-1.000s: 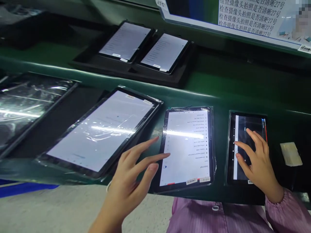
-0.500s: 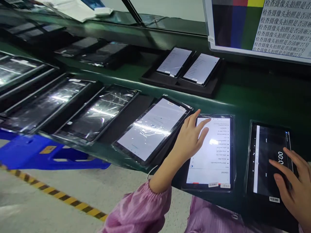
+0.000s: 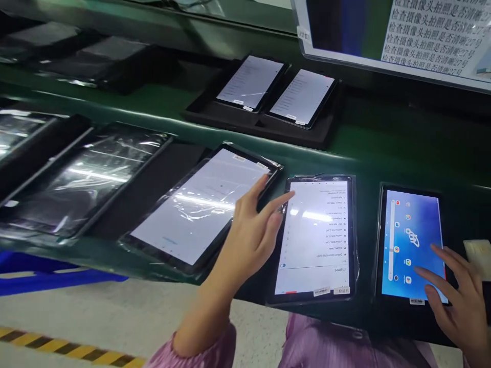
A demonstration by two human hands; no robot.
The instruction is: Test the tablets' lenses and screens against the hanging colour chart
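My left hand (image 3: 251, 236) hovers with fingers spread over the left edge of a middle tablet (image 3: 318, 240), which shows a white settings list under plastic wrap. The fingertips reach between it and a larger wrapped tablet (image 3: 195, 209) with a white screen. My right hand (image 3: 452, 301) is open, its fingertips resting on the lower right corner of a right tablet (image 3: 410, 240) that shows a blue home screen with app icons. Both sleeves are pink.
Several dark wrapped tablets (image 3: 80, 179) lie along the green bench (image 3: 383, 153) to the left. Two lit tablets (image 3: 276, 92) sit in a black tray behind. A test chart with text (image 3: 429, 36) stands at the back right. A pale card (image 3: 477, 253) lies at far right.
The right tablet's screen went from a dark timer view to a blue home screen. My left hand slid from the middle tablet's top toward its left edge. The view shifted.
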